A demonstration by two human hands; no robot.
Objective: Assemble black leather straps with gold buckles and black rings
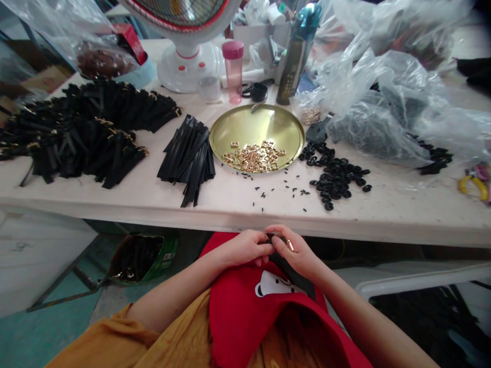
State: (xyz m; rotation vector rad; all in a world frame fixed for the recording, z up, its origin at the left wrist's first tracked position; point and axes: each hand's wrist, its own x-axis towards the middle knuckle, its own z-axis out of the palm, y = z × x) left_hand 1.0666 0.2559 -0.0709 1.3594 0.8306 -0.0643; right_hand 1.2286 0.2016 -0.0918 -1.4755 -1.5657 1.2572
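Head view: loose straps (186,158) on table (115,197); my left hand (251,248) pinches the worked strap (270,235) above my lap; tray (261,122) with buckles (255,157) beyond; my right hand (294,250) grips the same strap, gold buckle (290,246) at its fingers; black rings (337,176) farther right.

The fingers of the left hand (247,249) and right hand (297,250) hide most of the dark piece (270,236) held between them. The top edge cuts off the fan (187,46), the right edge the yellow-handled tool (480,185). Lettering on the dark bottle (293,66) and the plastic bag's (383,128) contents are blurred, and the scattered black bits (263,195) are too small to identify.
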